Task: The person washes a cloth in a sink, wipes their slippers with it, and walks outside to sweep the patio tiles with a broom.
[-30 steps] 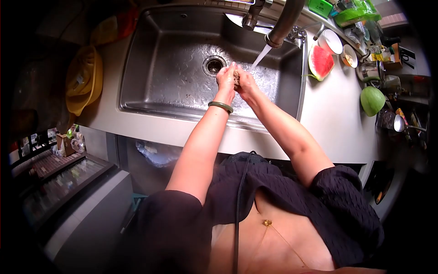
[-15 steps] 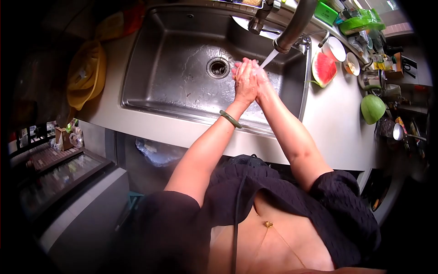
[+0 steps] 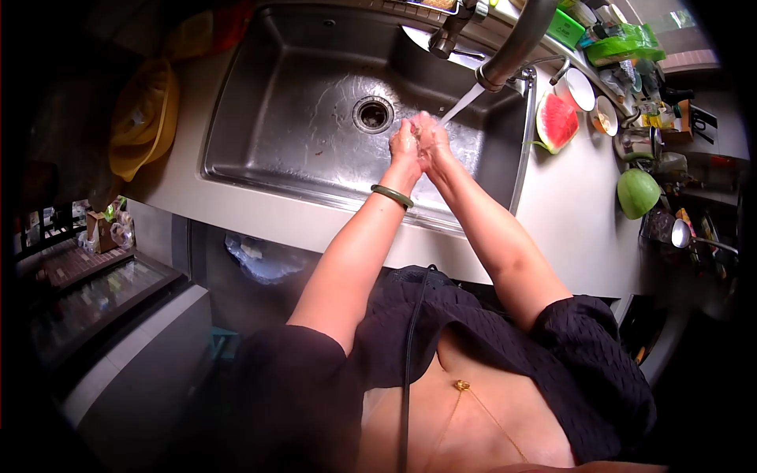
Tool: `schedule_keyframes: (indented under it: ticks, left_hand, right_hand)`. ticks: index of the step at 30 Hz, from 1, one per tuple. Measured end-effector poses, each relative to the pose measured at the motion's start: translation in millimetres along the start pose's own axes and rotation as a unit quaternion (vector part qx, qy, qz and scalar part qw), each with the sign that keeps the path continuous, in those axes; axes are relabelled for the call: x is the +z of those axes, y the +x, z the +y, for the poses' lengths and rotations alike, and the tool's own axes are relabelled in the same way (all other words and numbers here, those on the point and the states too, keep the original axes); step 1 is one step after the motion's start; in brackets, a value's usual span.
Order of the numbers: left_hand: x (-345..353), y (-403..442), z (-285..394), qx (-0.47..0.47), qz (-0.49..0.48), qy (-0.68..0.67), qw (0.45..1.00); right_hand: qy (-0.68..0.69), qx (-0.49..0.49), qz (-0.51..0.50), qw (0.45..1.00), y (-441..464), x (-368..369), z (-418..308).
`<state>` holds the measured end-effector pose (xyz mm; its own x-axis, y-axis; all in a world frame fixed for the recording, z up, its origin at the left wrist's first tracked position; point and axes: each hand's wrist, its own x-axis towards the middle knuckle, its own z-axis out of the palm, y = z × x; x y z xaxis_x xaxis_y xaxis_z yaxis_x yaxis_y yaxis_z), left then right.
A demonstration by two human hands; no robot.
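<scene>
Holding left hand [image 3: 404, 147] and right hand [image 3: 434, 143] together in the head view, touching, fingers partly curled, with running water [image 3: 463, 104] from the spout [image 3: 490, 74] reaching the right hand above the sink [image 3: 272, 126], right of and nearer than the drain [image 3: 373, 115]; cannot tell of anything gripped between; showing cut watermelon [image 3: 559, 123] on the right counter [image 3: 572, 217] and a yellow basket [image 3: 162, 130] to the left

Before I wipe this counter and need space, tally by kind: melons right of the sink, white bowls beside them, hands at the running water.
Melons: 2 (red-fleshed cut piece, green one)
White bowls: 2 (bare bowl, bowl with contents)
Hands: 2 (left hand, right hand)
Total: 6
</scene>
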<state>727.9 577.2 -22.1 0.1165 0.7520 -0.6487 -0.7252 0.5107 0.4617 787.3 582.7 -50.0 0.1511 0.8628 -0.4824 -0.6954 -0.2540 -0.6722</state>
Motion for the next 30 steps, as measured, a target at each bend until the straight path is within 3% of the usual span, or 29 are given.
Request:
schedule_keyframes:
  ticks: [3, 4, 5, 6, 7, 9, 10, 11, 15, 17, 19, 21, 23, 24, 25, 26, 28, 29, 30]
  left_hand:
    - [0.0, -1.2, -10.1, -0.014, 0.014, -0.061, 0.998]
    - [1.5, -4.5, -14.3, -0.008, -0.008, -0.053, 0.999]
    - [5.0, -6.5, -17.3, -0.001, -0.031, -0.046, 0.998]
    - [7.8, -5.2, -20.2, 0.024, -0.038, -0.017, 0.999]
    - [7.4, -2.5, -19.8, 0.026, -0.041, -0.018, 0.999]
    - [-1.4, 3.3, -21.5, 0.008, -0.041, -0.069, 0.997]
    - [-11.9, 9.8, -18.1, -0.09, -0.073, -0.087, 0.989]
    - [-8.0, 7.2, -15.9, -0.123, -0.057, -0.132, 0.982]
    - [0.6, -0.5, -14.2, -0.108, -0.045, -0.093, 0.989]
    - [0.3, 2.4, -15.4, -0.131, -0.056, -0.119, 0.983]
    - [0.2, 2.3, -15.1, -0.13, -0.046, -0.124, 0.983]
    - [-2.2, 2.6, -10.9, -0.129, -0.039, -0.112, 0.985]
    - [-2.5, -2.5, -4.0, -0.108, -0.047, -0.083, 0.99]
    - [-3.1, -3.3, -1.0, -0.088, -0.055, -0.055, 0.993]
    - [-5.4, 1.1, 0.4, -0.089, -0.056, -0.053, 0.993]
    - [-11.3, 11.9, -2.6, -0.042, -0.103, -0.031, 0.993]
    - [-9.2, 12.7, 2.0, 0.027, -0.16, 0.01, 0.987]
    - [-8.4, 8.3, 6.8, 0.05, -0.159, 0.116, 0.979]
    - [-3.4, -2.1, 14.6, 0.04, -0.142, 0.165, 0.975]
  right_hand:
    - [-0.01, 0.052, 0.0, 0.999, 5.2, -6.3, -1.1]
    - [-0.222, -0.004, 0.057, 0.973, 6.6, -5.2, -5.2]
    - [-0.423, -0.063, 0.111, 0.897, 5.2, 1.8, -15.1]
    - [-0.518, -0.042, 0.121, 0.846, -3.2, 9.2, -30.6]
    - [-0.518, -0.046, 0.12, 0.846, -5.7, 11.6, -32.3]
    - [-0.335, 0.012, -0.078, 0.939, -5.6, 5.9, -27.8]
    - [-0.459, -0.087, -0.076, 0.881, 15.9, -6.8, -30.8]
    - [-0.395, -0.144, -0.05, 0.906, 16.6, -0.5, -42.5]
    - [-0.365, -0.096, 0.03, 0.926, 55.0, 18.4, -119.7]
    - [-0.249, -0.091, 0.064, 0.962, 97.2, 10.0, -136.7]
    - [-0.156, -0.077, 0.027, 0.984, 114.5, 2.1, -148.3]
    - [-0.216, -0.08, 0.045, 0.972, 109.1, 6.8, -151.5]
    - [-0.289, -0.096, 0.003, 0.952, 91.3, 9.9, -148.8]
    - [-0.466, -0.095, -0.013, 0.88, 81.0, 15.5, -140.9]
    - [-0.532, -0.005, -0.021, 0.846, 65.0, 16.2, -126.9]
    - [-0.49, -0.052, -0.048, 0.869, 45.4, 15.0, -108.5]
    - [-0.604, 0.027, -0.097, 0.791, 29.5, 6.1, -79.5]
    - [-0.58, 0.087, -0.087, 0.805, 0.2, 19.6, -77.5]
    - [-0.551, 0.056, -0.103, 0.826, -8.5, 15.3, -70.0]
